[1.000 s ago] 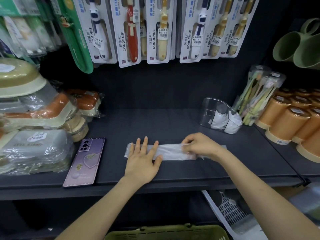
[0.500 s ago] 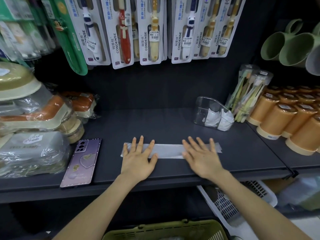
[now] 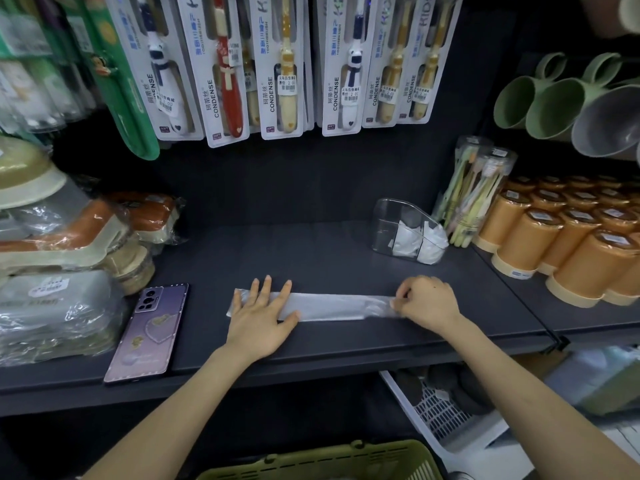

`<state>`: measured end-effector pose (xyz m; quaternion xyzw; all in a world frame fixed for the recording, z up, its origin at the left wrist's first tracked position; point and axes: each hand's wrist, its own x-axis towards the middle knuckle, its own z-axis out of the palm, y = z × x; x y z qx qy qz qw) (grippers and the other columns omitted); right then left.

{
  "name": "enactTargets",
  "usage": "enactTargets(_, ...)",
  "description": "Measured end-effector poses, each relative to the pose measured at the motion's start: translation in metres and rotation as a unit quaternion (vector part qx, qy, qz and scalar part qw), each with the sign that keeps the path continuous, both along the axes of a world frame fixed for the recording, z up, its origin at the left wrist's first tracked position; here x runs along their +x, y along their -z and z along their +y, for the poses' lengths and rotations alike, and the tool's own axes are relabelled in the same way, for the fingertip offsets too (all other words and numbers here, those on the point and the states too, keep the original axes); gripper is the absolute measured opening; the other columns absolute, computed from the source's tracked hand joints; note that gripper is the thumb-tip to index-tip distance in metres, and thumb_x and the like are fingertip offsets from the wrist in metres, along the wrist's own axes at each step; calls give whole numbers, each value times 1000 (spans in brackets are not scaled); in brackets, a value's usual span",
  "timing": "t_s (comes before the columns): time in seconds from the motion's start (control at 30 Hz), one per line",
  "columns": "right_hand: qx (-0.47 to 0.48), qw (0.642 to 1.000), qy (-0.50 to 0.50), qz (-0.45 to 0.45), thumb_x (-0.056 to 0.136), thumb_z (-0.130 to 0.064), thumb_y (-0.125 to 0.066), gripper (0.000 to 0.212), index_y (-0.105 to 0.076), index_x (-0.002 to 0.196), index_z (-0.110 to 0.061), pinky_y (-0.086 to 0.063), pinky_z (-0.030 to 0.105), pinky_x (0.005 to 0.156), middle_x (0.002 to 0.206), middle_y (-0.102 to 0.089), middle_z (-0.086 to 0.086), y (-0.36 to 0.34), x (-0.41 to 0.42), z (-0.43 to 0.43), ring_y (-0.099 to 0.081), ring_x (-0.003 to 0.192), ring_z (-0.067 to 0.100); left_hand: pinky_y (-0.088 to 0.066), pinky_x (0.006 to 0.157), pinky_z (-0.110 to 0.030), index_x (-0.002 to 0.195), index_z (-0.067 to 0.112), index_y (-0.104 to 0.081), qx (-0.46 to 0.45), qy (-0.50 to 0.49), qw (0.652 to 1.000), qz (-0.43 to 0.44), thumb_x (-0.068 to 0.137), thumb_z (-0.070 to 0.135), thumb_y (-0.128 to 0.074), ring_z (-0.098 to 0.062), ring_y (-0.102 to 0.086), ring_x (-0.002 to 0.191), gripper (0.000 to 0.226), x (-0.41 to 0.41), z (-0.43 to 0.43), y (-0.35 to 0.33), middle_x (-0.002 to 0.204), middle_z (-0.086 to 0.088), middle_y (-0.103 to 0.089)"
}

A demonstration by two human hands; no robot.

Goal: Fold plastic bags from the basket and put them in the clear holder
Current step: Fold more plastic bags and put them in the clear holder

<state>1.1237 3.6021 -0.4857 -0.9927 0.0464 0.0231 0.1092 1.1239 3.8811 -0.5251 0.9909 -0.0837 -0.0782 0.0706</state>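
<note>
Left hand (image 3: 258, 315) presses the bag strip (image 3: 329, 306) flat — right hand (image 3: 427, 303) pinches its end; bare shelf (image 3: 311, 251) behind.

Phone (image 3: 147, 332) left of bag (image 3: 332, 306)

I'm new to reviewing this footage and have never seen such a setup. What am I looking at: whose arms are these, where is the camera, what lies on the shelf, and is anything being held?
There is no machine here: these are a person's two bare arms, filmed by one wide-angle camera worn on their head, looking down at a dark shop shelf. A plastic bag, folded into a long strip, lies on it. The left hand presses flat on the strip's left end; the right hand pinches its right end. Behind the right hand stands the clear holder with white folded bags inside. A purple phone lies to the left, orange cups stand to the right, and a green basket shows at the bottom edge.
</note>
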Motion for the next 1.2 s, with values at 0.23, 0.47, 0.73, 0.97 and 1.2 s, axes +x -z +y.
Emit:
enactTargets(0.23, 202, 977, 26, 60, 81, -12, -60, 16, -59, 66, -15, -40, 22, 52, 65, -62, -4, -13, -42, 9, -58, 60, 15, 4, 119, -43, 139, 28, -50, -7, 38, 991, -131, 83, 64, -38, -26, -15, 148, 68, 6, 11, -16, 159, -3, -22)
enactTargets(0.47, 523, 828, 135, 151, 88, 3, -55, 11, -54, 80, -4, -42, 22, 39, 61, -62, 14, -26, -68, 27, -55, 42, 14, -29, 114, -30, 132, 17, -58, -218, 202, 934, -200, 86, 51, -48, -13, -41, 136, 58, -49, -37, -11, 142, 2, -51)
enactTargets(0.73, 657, 724, 122, 169, 92, -2, -58, 2, -58, 90, -2, -48, 21, 42, 65, -64, 15, -44, -71, 34, -60, 47, 15, -47, 94, -26, 140, 34, -47, -299, 116, 937, -139, 96, 29, -55, -11, -59, 116, 45, -53, -60, 9, 129, 7, -63)
enactTargets(0.97, 727, 672, 117, 72, 99, -25, -50, 25, -56, 116, -9, -58, 29, 52, 102, -71, 14, -49, -48, 50, -70, 64, 24, -46, 98, -27, 102, 22, -68, -615, -170, 762, 105, 100, 25, -49, -16, -61, 107, 19, -33, -55, -17, 110, 1, -69)
enactTargets(1.2, 602, 788, 100, 84, 93, -15, -62, 23, -61, 114, -5, -47, 21, 43, 93, -64, 8, -8, -28, 99, -59, 52, 14, -52, 89, -35, 101, 12, -65, -697, -208, 661, 183, 100, 13, -45, -20, -67, 96, 20, -24, -43, -24, 104, -9, -71)
